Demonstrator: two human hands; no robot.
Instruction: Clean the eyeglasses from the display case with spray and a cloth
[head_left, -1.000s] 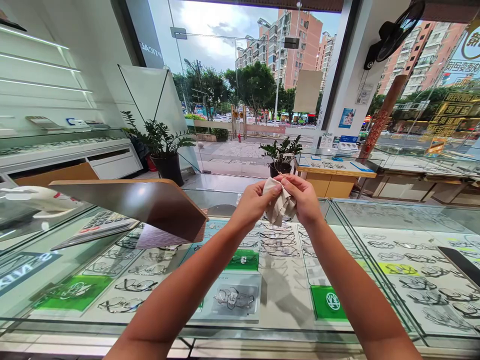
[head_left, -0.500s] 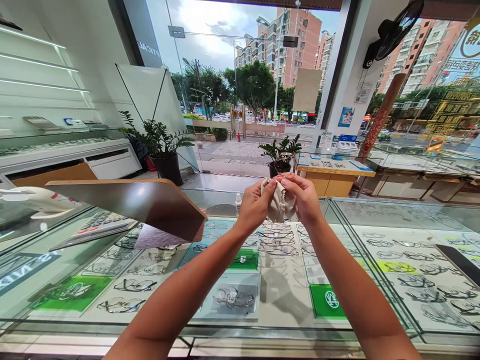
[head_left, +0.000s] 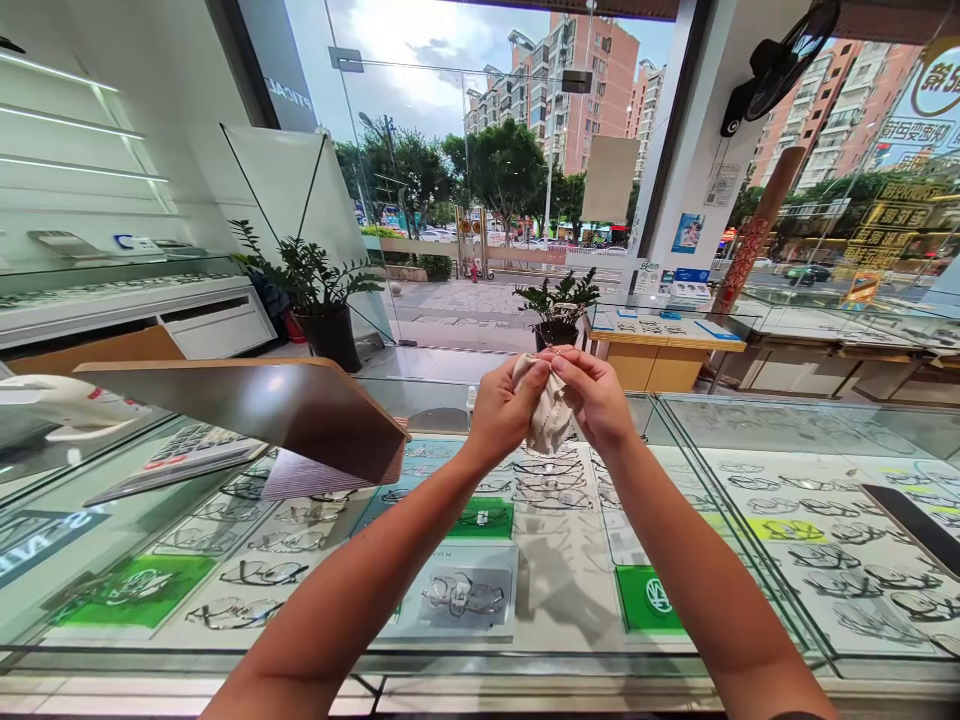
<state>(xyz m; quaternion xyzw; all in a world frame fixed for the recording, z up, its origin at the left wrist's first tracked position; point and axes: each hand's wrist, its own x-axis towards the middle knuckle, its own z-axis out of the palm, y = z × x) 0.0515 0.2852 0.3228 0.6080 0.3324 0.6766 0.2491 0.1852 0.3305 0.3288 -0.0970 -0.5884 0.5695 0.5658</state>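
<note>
Both of my hands meet above the glass display counter (head_left: 637, 655), fingertips close together. My left hand (head_left: 501, 408) is closed round a crumpled cream cloth (head_left: 551, 425), the thumb pressing on its top and the loose folds hanging below. My right hand (head_left: 600, 400) is pinched at the cloth's upper right edge. Something thin and wire-like shows at its fingertips, too fine to name. Under the glass, below my hands, lie rows of eyeglasses (head_left: 551, 495).
A mirror-like panel with a wooden edge (head_left: 247, 400) leans over the counter at left. A small spray bottle (head_left: 472, 400) stands just behind my left hand. A dark phone-like slab (head_left: 915, 525) lies at far right. Potted plants (head_left: 334, 335) stand beyond the counter.
The cloth has shifted in my fingers: its folds now hang lower and more to the left, away from my right palm. The whole view has turned slightly to the right.
</note>
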